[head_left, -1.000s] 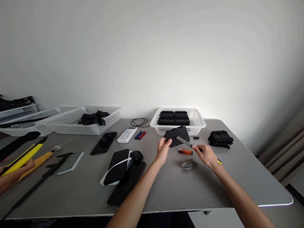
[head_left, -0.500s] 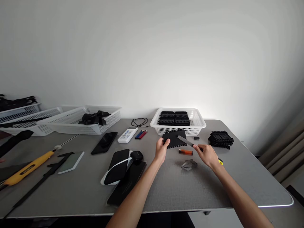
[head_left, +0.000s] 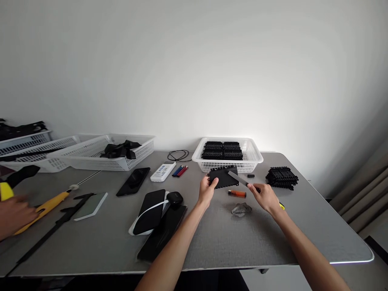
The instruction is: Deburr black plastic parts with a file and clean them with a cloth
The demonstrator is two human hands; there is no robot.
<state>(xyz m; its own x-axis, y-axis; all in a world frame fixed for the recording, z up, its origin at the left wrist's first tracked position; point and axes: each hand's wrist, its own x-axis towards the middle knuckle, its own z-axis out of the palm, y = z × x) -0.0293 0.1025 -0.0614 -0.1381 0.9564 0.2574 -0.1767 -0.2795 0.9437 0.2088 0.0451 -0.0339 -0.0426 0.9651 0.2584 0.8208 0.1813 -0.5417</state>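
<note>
A flat black plastic plate with toothed edges is gripped at its left side by my left hand, thumb on top. My right hand is closed round the handle of a flat metal file; a yellow handle end shows behind the palm. The file's blade lies over the plate's face, towards its right side. Below the plate are an orange lighter and a crumpled grey scrap. A pile of similar black toothed parts lies to the right.
Behind the plate, a white basket holds black parts. Left are phones, a white box, two lighters, a caliper, a yellow tool and more baskets. Another person's hand is at far left.
The file has shifted slightly right across the plate along with my right hand. At the far left, the other person's hand has come into view over the yellow tool.
</note>
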